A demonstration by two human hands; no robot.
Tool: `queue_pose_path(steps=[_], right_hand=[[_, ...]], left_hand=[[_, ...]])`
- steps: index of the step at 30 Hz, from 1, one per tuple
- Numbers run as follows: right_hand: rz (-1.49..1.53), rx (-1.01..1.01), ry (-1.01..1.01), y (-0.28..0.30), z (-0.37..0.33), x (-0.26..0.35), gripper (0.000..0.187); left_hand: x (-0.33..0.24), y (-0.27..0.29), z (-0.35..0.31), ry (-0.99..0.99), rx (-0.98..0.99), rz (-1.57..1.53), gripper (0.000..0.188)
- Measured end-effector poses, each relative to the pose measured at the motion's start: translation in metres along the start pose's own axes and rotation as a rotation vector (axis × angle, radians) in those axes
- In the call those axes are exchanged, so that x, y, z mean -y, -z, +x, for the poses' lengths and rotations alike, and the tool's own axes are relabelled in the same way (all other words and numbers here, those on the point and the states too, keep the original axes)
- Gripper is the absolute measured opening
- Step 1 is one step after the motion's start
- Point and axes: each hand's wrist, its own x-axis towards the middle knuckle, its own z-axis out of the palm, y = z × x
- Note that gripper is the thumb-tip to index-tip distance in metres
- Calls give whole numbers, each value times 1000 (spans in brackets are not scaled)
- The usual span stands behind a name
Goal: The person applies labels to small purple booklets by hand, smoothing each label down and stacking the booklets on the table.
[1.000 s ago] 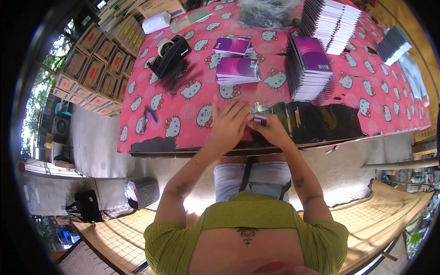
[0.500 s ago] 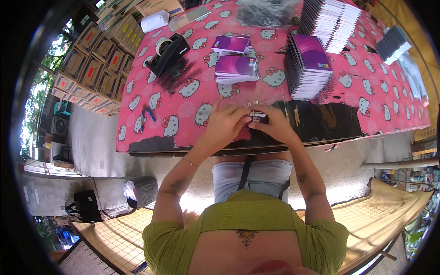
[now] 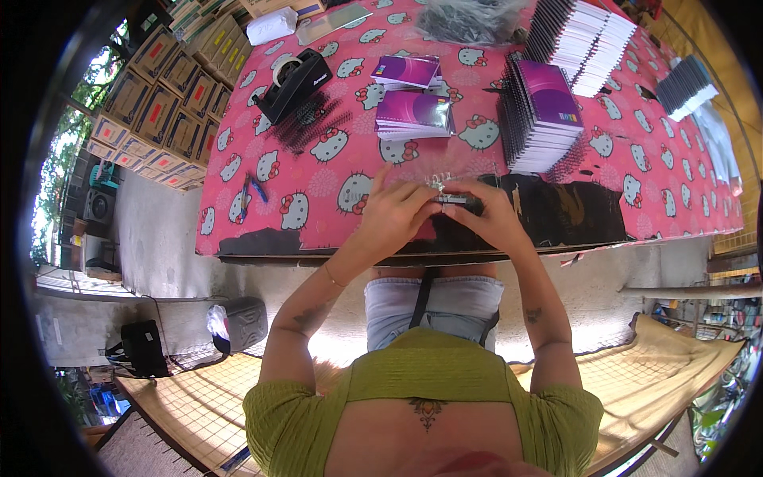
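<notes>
At the near edge of the table my two hands meet over a small dark object (image 3: 455,197) with a pale strip on it; its kind is unclear. My left hand (image 3: 395,213) pinches its left end with thumb and fingers, index finger pointing away. My right hand (image 3: 490,219) curls round the other end, thumb below and fingers on top. Just beyond the fingertips lies a glossy, see-through sheet (image 3: 469,168). Farther off are two short piles of purple-covered notebooks, the nearer pile (image 3: 413,110) and the farther pile (image 3: 405,70).
A tall stack of purple spiral notebooks (image 3: 547,95) stands right of my hands, with white-paged stacks (image 3: 584,44) behind. A black tape dispenser (image 3: 296,83) and blue pens (image 3: 256,189) lie left. Cartons (image 3: 159,107) are piled beyond the table's left side. A clear plastic bag (image 3: 469,17) rests at the back.
The small dark object has turned between my fingers, so its white label shows less. My right fingers have shifted over its top. The whole view has tilted slightly.
</notes>
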Motion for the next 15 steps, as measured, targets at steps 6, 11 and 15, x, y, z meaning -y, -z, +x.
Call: queue_pose_path(steps=[6,11,15], right_hand=[[146,122,-219,-16,-16,-33,23],[100,23,-274,-28,-18,-33,20],[74,-40,-176,-29,-13,-37,20]], left_hand=[[2,-6,1,24,120,104,45],[-27,-51,-67,45,183,146,80],[-21,-21,-1,92,127,220,85]])
